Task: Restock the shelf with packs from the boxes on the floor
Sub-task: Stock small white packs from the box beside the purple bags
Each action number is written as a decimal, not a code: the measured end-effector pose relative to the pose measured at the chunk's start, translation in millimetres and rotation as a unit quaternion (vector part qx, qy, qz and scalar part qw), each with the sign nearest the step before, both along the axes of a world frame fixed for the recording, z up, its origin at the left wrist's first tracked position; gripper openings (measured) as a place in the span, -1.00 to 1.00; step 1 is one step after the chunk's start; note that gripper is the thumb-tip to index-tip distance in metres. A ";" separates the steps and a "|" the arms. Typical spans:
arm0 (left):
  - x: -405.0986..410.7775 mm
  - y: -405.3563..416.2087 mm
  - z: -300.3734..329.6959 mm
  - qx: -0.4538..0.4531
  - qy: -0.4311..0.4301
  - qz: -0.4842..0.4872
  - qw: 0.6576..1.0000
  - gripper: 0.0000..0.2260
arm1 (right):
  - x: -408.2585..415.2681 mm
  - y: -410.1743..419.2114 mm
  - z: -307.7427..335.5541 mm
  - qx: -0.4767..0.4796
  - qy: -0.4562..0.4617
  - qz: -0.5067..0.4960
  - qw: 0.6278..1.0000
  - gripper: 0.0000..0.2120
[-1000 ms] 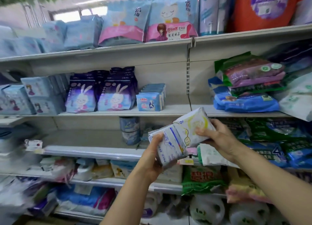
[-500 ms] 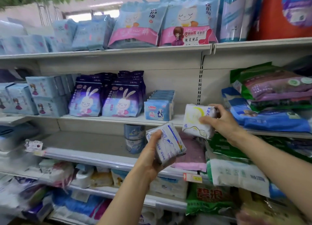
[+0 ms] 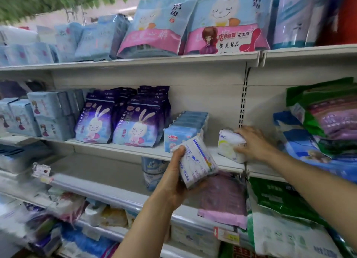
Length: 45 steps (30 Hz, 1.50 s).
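Our right hand grips one pack, setting it on the shelf. Our left hand clutches another (unplaced); the boxes are out of view.

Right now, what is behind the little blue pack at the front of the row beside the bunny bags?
Behind the front blue pack a row of matching blue packs runs back toward the shelf wall. Only their tops show; their fronts are covered.

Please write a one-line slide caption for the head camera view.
Right hand sets a white pack on the middle shelf; left hand holds another pack.
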<state>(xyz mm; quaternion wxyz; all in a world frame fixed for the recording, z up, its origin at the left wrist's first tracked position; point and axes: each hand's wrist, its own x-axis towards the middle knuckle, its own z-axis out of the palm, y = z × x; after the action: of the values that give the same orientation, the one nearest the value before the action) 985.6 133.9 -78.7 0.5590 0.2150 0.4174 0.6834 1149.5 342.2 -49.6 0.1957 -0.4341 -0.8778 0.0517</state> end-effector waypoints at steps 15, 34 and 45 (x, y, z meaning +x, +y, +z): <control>-45.6 67.5 51.1 0.057 0.023 0.079 0.995 -0.62 | -25.0 71.7 -13.5 0.121 -0.006 0.001 0.993 -0.56; -72.6 125.3 75.0 0.040 0.063 0.123 0.990 -0.70 | -70.9 160.3 -10.6 0.120 -0.111 0.060 0.985 -0.58; -63.1 115.0 70.3 0.043 0.078 0.101 0.991 -0.68 | -66.5 148.5 -1.2 0.132 -0.089 0.092 0.983 -0.55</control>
<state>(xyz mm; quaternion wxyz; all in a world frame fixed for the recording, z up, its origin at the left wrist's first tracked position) 922.4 248.9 -8.4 0.4431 0.2477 0.4494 0.7351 1083.1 490.7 -50.8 0.1668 -0.3247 -0.9271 -0.0857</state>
